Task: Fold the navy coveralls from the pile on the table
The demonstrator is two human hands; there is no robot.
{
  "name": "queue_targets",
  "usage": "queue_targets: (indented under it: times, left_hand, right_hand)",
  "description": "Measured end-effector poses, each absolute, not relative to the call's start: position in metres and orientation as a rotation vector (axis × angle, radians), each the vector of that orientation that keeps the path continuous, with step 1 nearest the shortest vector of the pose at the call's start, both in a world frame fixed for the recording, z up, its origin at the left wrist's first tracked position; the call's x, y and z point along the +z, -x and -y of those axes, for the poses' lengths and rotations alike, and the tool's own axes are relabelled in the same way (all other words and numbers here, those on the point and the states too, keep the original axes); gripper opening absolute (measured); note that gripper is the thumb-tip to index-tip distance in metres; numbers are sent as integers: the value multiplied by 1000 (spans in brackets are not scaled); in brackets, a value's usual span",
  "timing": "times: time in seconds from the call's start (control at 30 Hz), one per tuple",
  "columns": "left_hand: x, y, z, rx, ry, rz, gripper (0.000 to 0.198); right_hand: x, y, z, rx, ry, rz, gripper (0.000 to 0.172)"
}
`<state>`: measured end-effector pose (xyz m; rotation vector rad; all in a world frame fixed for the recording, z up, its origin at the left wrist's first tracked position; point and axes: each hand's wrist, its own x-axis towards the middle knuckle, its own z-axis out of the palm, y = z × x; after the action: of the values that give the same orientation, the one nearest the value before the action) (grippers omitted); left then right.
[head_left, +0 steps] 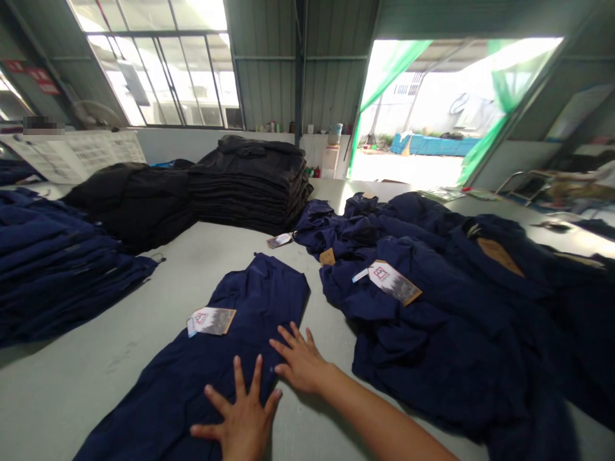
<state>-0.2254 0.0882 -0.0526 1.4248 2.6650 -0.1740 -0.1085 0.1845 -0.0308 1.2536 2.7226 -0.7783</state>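
Observation:
A navy blue garment (225, 358) lies flat on the grey table (86, 378) in front of me, with a paper hang tag (211, 320) on it. My left hand (243, 419) presses flat on the garment's lower part, fingers spread. My right hand (300, 362) rests open on the garment's right edge, fingers stretched out. Neither hand holds anything.
A loose heap of navy garments with tags (461, 307) covers the table's right side. Folded navy stacks (52, 269) sit at the left. Black folded stacks (250, 182) and a black pile (134, 202) stand at the back. An open doorway (423, 128) lies beyond.

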Motion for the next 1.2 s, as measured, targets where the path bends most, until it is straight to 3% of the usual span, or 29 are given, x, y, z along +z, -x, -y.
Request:
queue_targets:
  times: [0.13, 0.3, 0.47, 0.7, 0.83, 0.93, 1.03, 1.2]
  left_hand:
    - [-52, 259, -117, -83, -1418, -2676, 57]
    - [-29, 260, -154, -55, -1260, -2655, 67]
    - [4, 166, -175, 100, -1723, -2348, 59]
    - [40, 29, -202, 575, -2220, -1692, 66]
    - [27, -13, -213, 429, -2149, -1605, 83]
    - [7, -28, -211, 318, -2144, -1608, 89]
    - [-11, -30, -202, 227, -2175, -1668, 81]
    - [-30, -19, -176, 129, -2171, -1653, 71]
  right_hand:
    - [-12, 86, -190, -647, -1321, -2833, 64]
    - [26, 15, -196, -294, -1559, -2959, 60]
    - [50, -74, -206, 30, -1836, -3018, 53]
    - [45, -175, -215, 308, -2381, -2480, 63]
    - [25, -208, -220, 219, -2400, -2276, 79]
    - [10, -218, -222, 72, -2309, -2274, 80]
    - [1, -220, -219, -40, -2228, -2289, 80]
    - [-7, -217, -192, -191, -2093, -2375, 98]
